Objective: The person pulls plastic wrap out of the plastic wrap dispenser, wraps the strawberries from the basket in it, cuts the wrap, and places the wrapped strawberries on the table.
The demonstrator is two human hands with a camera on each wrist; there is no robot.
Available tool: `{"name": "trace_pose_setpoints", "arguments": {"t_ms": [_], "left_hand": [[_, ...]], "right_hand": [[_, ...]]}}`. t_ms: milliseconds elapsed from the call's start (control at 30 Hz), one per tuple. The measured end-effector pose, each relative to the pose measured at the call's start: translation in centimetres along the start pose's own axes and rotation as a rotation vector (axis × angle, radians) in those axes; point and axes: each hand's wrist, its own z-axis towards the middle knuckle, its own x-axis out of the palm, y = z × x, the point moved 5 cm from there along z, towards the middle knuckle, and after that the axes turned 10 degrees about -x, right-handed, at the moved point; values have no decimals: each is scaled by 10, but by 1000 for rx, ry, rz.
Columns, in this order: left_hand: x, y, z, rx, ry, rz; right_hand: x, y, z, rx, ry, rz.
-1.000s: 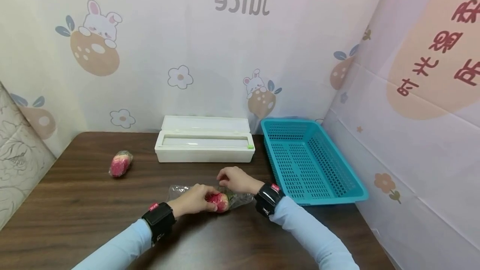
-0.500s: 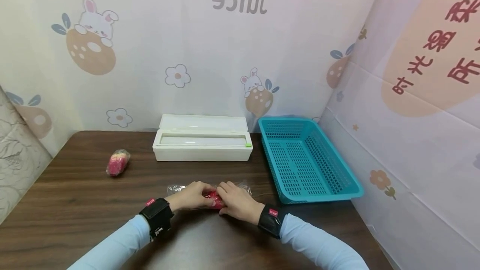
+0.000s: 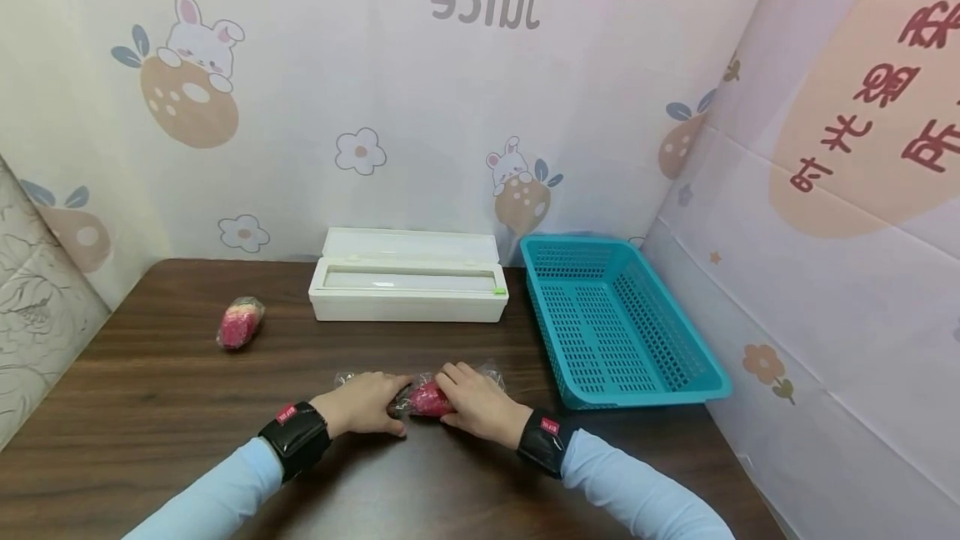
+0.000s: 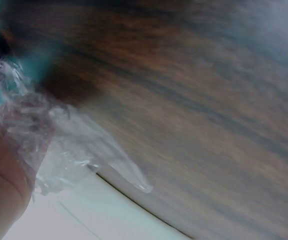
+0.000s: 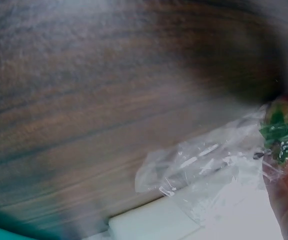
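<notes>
A red fruit with a pale end [image 3: 429, 400], wrapped in clear cling film [image 3: 406, 401], lies on the table between the hands. Green leaves [image 5: 280, 129] show through the film in the right wrist view. My right hand [image 3: 483, 404] holds the fruit from the right, its fingers over the top and the thumb at the near side. At the fruit's left end, my left hand [image 3: 363, 405] curves round the loose film, thumb and index finger apart. Crumpled film [image 4: 24, 110] lies against the left palm in the left wrist view. Some fingertips are hidden.
Behind the hands stands a white cling film box [image 3: 408, 307] with its lid raised and a green slider. A turquoise basket [image 3: 558, 357] stands at the right. Another wrapped red fruit [image 3: 240, 323] lies at the left of the brown table [image 3: 150, 407].
My right hand has come down onto the fruit from beyond it and holds it. My left hand has slid left off the fruit to the film at its end.
</notes>
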Motion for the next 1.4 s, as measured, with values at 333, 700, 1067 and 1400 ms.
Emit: {"name": "trace_pose_setpoints", "arguments": {"t_ms": [333,700,1067,1400], "left_hand": [[-1,7,2,-6,-29,-54],[-14,-2,1,-4,-101,-177],[-15,-18,2,74,-202,-189],[-12,-15,11,47,-221,-161]], "right_hand": [[-7,-8,8,93,115,96],[-5,-21,16,215,161,287],[-3,-30,24,279,210,434],[2,-38,24,356,145,598]]}}
